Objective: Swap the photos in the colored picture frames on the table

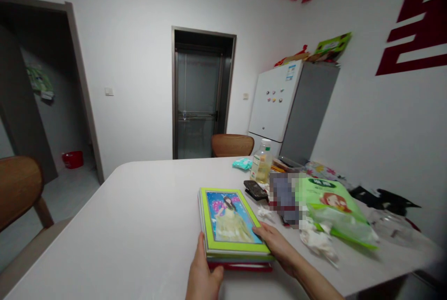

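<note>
A stack of books [230, 218] lies near the front of the white table [139, 216]. Its top one has a lime-green border and a picture of a figure in a pale dress; a red edge shows at the bottom. My left hand [203, 270] grips the stack's near left corner, thumb along the front edge. On the right side, my right hand [275, 244] holds the stack with its thumb on the top cover. The undersides of both hands are hidden.
Right of the books are a dark phone [256, 190], crumpled tissues [319, 244], a green package [335, 202] and a clear bottle [261, 163]. A teal packet [242, 163] lies farther back. Wooden chairs stand at the far side [232, 145] and left [19, 188].
</note>
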The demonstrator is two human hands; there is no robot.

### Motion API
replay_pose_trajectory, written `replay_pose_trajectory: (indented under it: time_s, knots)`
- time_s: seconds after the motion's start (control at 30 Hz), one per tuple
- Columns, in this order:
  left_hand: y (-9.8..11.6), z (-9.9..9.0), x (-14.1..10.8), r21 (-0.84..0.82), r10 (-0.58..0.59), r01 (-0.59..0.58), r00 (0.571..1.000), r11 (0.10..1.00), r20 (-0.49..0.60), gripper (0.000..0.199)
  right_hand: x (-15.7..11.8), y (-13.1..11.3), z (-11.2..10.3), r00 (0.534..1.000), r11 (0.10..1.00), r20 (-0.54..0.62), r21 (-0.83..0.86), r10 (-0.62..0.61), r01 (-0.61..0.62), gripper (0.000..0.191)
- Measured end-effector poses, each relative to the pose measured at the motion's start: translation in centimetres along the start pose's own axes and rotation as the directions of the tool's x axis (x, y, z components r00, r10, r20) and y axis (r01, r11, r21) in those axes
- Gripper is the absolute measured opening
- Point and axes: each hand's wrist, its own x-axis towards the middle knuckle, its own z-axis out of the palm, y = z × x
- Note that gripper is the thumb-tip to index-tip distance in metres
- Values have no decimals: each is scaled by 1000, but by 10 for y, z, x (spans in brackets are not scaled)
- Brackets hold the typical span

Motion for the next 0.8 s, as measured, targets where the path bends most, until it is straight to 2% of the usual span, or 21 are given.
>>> replay_pose_trajectory:
  time_s: [0.07, 0.2, 0.33, 0.43, 0.6, 0.73, 0.8]
  knots:
    - [-3, -18, 5, 34, -4, 6, 998, 999, -58, 71, 5, -8, 23, 999, 998, -10, -58, -41, 40, 32]
    - [-13, -67, 18, 128, -28, 52, 983, 990, -182, 66, 27, -26, 74, 987, 976, -89, -181, -136, 119, 29]
    - [-32, -113, 33, 169, -68, 124, 950, 978, -306, 68, 51, -40, 120, 980, 963, -53, -201, -194, 180, 30]
    - [-43, -136, 41, 165, -85, 154, 926, 974, -367, 68, 64, -50, 147, 971, 949, -29, -224, -236, 223, 30]
    - [-48, -149, 48, 130, -101, 172, 898, 977, -428, 67, 79, -58, 169, 957, 925, -33, -265, -290, 271, 30]
    - [-49, -156, 45, 65, -118, 164, 886, 984, -449, 66, 92, -57, 167, 947, 916, -60, -282, -314, 286, 30]
    - [-47, -164, 42, 21, -137, 168, 866, 986, -480, 63, 98, -60, 165, 942, 913, -86, -287, -325, 289, 32]
